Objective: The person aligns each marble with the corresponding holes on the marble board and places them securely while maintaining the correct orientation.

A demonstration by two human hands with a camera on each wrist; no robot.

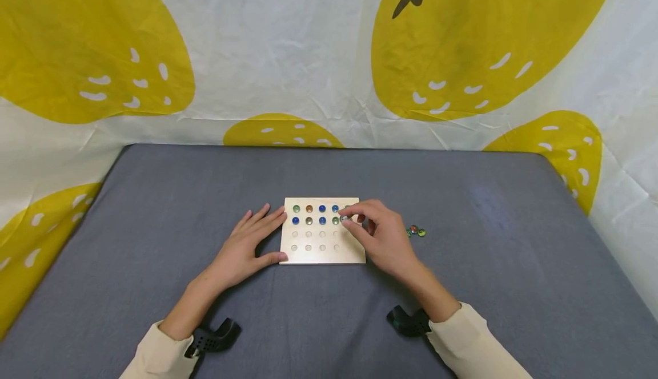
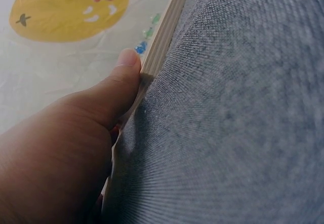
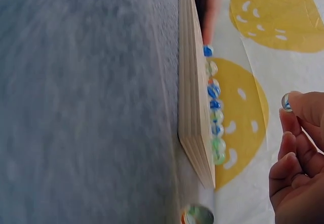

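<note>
Cloth (image 1: 462, 208) of grey covers table; lemon-print backdrop (image 1: 308, 53) behind.

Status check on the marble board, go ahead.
Left hand flat, steadying wooden board. Right hand pinching a marble over the second row's right end. Top row filled. Loose marbles right of board, nothing blocking.

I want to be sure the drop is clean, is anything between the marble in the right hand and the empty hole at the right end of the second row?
Nothing visible does. The right hand pinches the marble right over the board, its own fingers hiding that spot.
</note>
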